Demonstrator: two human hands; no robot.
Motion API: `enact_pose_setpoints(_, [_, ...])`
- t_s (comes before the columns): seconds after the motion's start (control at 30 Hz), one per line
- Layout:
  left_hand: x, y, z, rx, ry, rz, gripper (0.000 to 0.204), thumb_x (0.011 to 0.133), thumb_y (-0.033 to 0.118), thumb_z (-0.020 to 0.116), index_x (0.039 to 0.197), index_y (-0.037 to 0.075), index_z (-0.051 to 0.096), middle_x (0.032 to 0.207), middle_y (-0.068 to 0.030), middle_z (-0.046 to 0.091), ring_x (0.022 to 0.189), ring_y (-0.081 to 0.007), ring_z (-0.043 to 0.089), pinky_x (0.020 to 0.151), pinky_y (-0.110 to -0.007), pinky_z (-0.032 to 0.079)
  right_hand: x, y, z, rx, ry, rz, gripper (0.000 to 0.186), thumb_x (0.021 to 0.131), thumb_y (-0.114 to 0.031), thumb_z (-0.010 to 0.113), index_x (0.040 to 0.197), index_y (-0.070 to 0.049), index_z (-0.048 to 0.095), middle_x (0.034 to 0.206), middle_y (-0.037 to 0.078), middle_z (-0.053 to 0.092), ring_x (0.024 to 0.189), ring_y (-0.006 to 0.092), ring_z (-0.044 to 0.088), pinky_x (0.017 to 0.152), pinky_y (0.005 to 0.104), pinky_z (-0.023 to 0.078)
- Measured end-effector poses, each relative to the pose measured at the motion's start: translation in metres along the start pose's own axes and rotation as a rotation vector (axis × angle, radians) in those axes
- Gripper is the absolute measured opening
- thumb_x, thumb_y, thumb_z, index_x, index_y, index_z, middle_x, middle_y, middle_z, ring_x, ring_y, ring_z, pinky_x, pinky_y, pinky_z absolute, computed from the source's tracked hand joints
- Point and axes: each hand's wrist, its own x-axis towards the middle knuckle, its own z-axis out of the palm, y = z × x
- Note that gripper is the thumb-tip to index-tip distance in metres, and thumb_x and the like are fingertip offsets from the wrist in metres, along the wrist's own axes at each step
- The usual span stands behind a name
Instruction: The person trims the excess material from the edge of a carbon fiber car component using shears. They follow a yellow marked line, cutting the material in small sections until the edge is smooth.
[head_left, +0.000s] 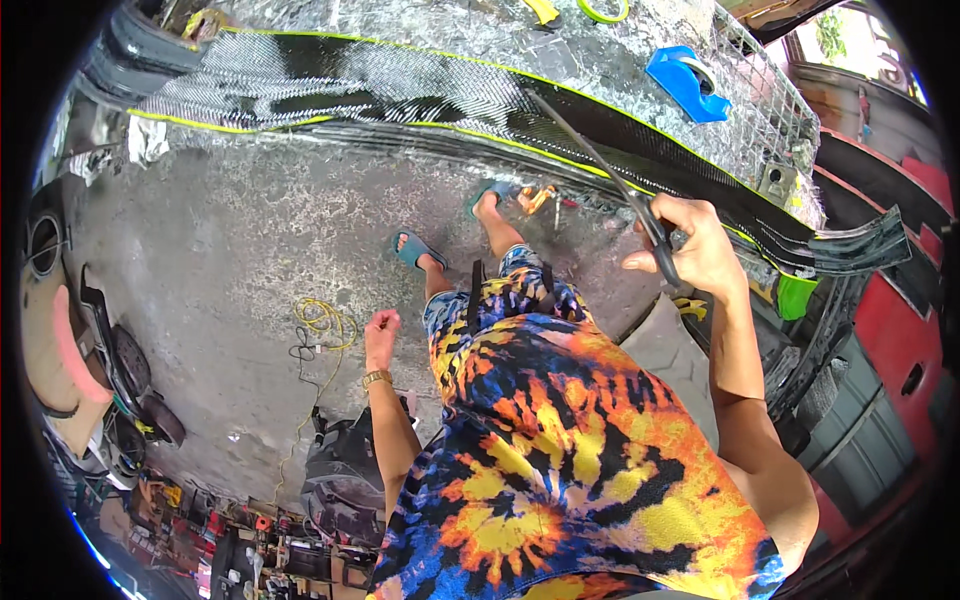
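In my right hand (690, 245) is a pair of long dark scissors (590, 152), my fingers around the handles. Their blades point up and left, with the tips over a strip of black woven carbon-fibre cloth (420, 95). Lime-green tape runs along the strip's edges. It lies lengthwise along the near side of the worktable (450, 22), over a long, dark curved part (865, 243) that sticks out at the right end. My left hand (381, 340), a watch at its wrist, hangs low at my side with the fingers curled in and nothing visible in them.
A blue tape dispenser (690, 85) and a green tape roll (603, 10) lie on the worktable. A yellow cord (325, 318) is coiled on the floor left of my feet. Car parts lean at the left, red panels (905, 330) at the right. Tools crowd the lower left.
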Motion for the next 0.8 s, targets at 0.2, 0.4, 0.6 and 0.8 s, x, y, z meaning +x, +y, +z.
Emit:
enact_pose_setpoints(0.2, [-0.014, -0.062, -0.087, 0.017, 0.014, -0.014, 0.014, 0.086, 0.014, 0.068, 0.09, 0.0, 0.069, 0.085, -0.0015, 0.068, 0.075, -0.0086, 0.058, 0.072, -0.026, 0.047, -0.017, -0.086, 0.081, -0.032, -0.066, -0.009, 0.051, 0.066, -0.039, 0.086, 0.07, -0.003, 0.051, 0.06, 0.008, 0.042, 0.054, 0.0194, 0.038, 0.051, 0.0348, 0.034])
enact_pose_setpoints(0.4, [-0.073, 0.021, -0.114, -0.351, -0.199, 0.191, 0.036, 0.085, 0.02, 0.071, 0.115, 0.001, 0.063, 0.114, -0.0066, 0.067, 0.104, -0.0148, 0.061, 0.09, -0.03, 0.046, -0.029, -0.15, 0.219, 0.013, -0.318, -0.068, 0.048, 0.071, -0.045, 0.08, 0.086, -0.006, 0.058, 0.07, 0.017, 0.061, 0.068, 0.0364, 0.063, 0.06, 0.0446, 0.046])
enact_pose_setpoints(0.6, [-0.124, 0.071, -0.102, -0.696, -0.492, 0.374, 0.099, 0.079, 0.058, 0.07, 0.146, 0.001, 0.026, 0.147, -0.0195, 0.037, 0.135, -0.0286, 0.04, 0.112, -0.039, 0.032, -0.027, -0.163, 0.385, 0.004, -0.457, -0.101, 0.04, 0.074, -0.033, 0.073, 0.095, -0.002, 0.059, 0.078, 0.02, 0.067, 0.074, 0.0389, 0.067, 0.067, 0.0483, 0.053])
enact_pose_setpoints(0.8, [-0.129, 0.032, -0.09, -0.72, -0.232, 0.238, 0.052, 0.098, 0.031, 0.056, 0.136, 0.0, 0.041, 0.134, -0.0188, 0.051, 0.123, -0.0246, 0.051, 0.107, -0.036, 0.037, -0.01, -0.168, 0.419, -0.085, -0.572, -0.219, 0.041, 0.071, -0.015, 0.066, 0.105, 0.005, 0.053, 0.085, 0.02, 0.066, 0.076, 0.0388, 0.067, 0.065, 0.0473, 0.054])
